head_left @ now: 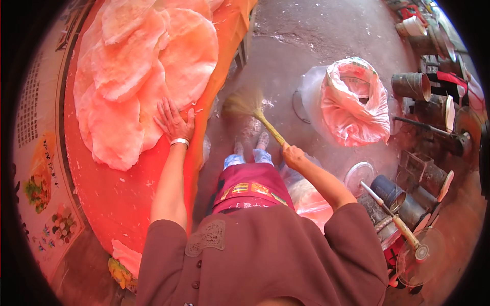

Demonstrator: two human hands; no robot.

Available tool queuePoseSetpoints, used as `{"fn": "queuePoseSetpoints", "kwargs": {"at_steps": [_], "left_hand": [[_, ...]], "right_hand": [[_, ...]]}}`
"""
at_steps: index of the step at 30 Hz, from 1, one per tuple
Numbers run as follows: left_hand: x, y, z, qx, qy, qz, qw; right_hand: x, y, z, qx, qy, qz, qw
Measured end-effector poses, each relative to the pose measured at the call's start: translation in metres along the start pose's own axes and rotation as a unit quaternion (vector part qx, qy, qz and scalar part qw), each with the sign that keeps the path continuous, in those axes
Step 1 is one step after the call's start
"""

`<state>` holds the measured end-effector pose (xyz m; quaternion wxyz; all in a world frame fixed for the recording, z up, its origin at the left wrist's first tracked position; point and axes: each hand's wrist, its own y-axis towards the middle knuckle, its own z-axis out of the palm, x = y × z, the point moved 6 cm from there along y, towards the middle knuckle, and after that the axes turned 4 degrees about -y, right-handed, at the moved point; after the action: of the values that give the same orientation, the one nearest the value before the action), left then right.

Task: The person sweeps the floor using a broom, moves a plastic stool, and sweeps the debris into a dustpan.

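My right hand point(295, 155) is wrapped round the handle of a short straw broom point(269, 126). Its bristle head is blurred and sits over the dusty floor, left of a large sack point(342, 102). Flat, with fingers spread, my left hand point(175, 121) rests on the edge of a pile of thin, rounded, pale pink-looking sheets point(121, 130). I cannot tell what the sheets are made of. They overlap on a table covered in red-orange cloth point(109, 196). A bracelet circles my left wrist.
My shoes point(262, 141) are on the floor just below the broom head. A clear plastic bag point(312, 201) with pale contents lies by my right side. Along the right stand dark metal buckets point(411, 86), a white pail point(412, 26) and stools. A printed banner point(43, 178) hangs beyond the table's left edge.
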<state>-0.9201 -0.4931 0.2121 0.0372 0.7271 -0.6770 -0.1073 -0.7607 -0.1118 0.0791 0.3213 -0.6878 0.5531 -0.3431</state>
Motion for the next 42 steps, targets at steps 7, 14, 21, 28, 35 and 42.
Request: {"fn": "queuePoseSetpoints", "kwargs": {"at_steps": [7, 14, 21, 28, 35, 42], "left_hand": [[0.006, -0.002, 0.0, 0.007, 0.003, -0.012, 1.0], [0.007, -0.007, 0.002, 0.001, -0.003, -0.009, 1.0], [0.008, -0.01, 0.002, 0.003, -0.034, -0.013, 0.999], [0.026, -0.013, 0.009, -0.007, -0.047, -0.021, 0.999], [0.078, -0.053, -0.019, 0.021, -0.271, 0.095, 0.958], [0.111, -0.175, -0.041, 0.031, -0.062, 0.072, 0.995]], "right_hand": [[-0.049, -0.067, -0.025, -0.017, 0.106, -0.004, 0.994], [-0.029, -0.013, 0.03, -0.007, 0.243, 0.102, 0.965], [0.062, -0.008, 0.131, 0.022, 0.266, 0.125, 0.956], [0.113, -0.1, 0.1, 0.018, 0.306, 0.098, 0.947], [0.169, -0.205, 0.117, 0.01, 0.693, 0.06, 0.719], [0.226, -0.123, 0.144, 0.021, 0.721, 0.062, 0.69]]}}
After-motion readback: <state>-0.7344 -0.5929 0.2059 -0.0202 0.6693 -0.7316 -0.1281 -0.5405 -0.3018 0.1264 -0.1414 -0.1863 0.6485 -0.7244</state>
